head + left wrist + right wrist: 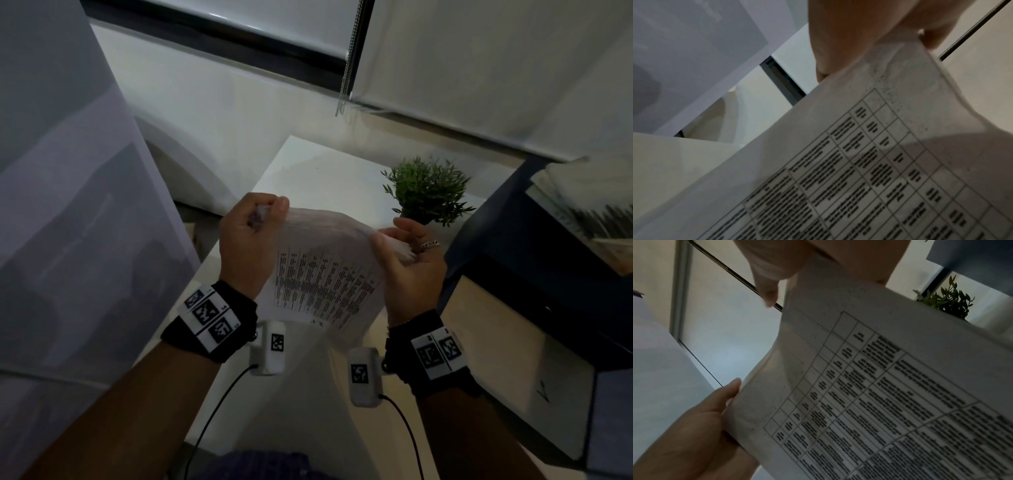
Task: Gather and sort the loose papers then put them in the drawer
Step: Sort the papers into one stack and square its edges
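A white paper sheet printed with a table of dark text hangs bowed between both hands above the white table. My left hand pinches the sheet's far left corner between thumb and fingers. My right hand grips the sheet's right edge, fingers curled round it. In the left wrist view the fingers clamp the paper at the top. The right wrist view has the paper filling the frame under the right fingers, with the left hand on its left edge. No drawer is in view.
A small green potted plant stands on the table just beyond the right hand. A dark blue cabinet rises at the right. A large pale panel fills the left. A window blind with its chain hangs behind.
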